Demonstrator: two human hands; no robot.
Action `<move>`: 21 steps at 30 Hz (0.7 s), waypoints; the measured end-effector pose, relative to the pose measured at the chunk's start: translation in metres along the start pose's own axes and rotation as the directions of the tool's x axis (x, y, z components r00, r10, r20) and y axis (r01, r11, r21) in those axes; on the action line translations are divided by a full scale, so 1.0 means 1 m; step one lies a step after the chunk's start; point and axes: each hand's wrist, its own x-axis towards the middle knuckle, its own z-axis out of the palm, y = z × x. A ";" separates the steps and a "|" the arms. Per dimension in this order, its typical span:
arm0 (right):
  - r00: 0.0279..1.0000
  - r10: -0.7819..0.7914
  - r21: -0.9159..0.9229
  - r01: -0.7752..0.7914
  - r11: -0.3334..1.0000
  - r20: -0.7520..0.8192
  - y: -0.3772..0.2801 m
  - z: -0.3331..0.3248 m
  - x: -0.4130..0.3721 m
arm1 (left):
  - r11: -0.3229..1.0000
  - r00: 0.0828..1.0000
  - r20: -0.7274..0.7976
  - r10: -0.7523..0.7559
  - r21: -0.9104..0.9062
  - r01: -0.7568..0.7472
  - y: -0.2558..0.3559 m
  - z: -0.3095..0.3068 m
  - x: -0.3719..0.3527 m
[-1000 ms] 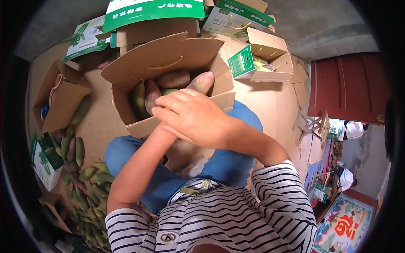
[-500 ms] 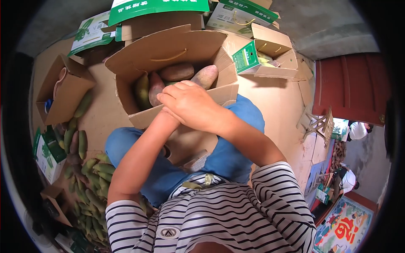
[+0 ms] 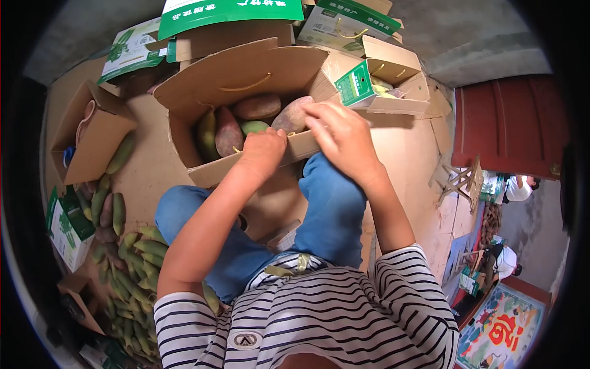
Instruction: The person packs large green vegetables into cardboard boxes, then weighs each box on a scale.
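An opened cardboard box [image 3: 239, 67] stands before my knees with several radishes inside. They include reddish ones [image 3: 228, 132], a dark green one [image 3: 207, 135] and a paler green one [image 3: 253, 127]. My left hand [image 3: 265, 150] is closed over the middle of the box's near wall, by the yellow cord handle. Over the box's near right corner is my right hand [image 3: 344, 138], its thumb apart from its stretched fingers. Its fingertips are right at a pinkish radish [image 3: 290, 115], and the heel of the hand is above my knee.
A pile of green radishes [image 3: 138, 270] lies at the left. A smaller box [image 3: 396, 98] with pale produce stands at the right, and another box [image 3: 110, 123] at the left. Printed green-and-white boxes [image 3: 230, 18] line the back. Two people [image 3: 519, 189] are at the far right.
My hands were together over the box's near edge and are now apart. The left shows on the near wall; the right has moved right to the corner. My right knee has shifted inward.
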 end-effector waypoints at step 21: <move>0.446 0.893 -0.561 -0.723 0.403 0.066 0.344 0.036 -0.018 | 0.994 0.998 0.021 0.061 -0.092 -0.059 -0.002 -0.011 -0.003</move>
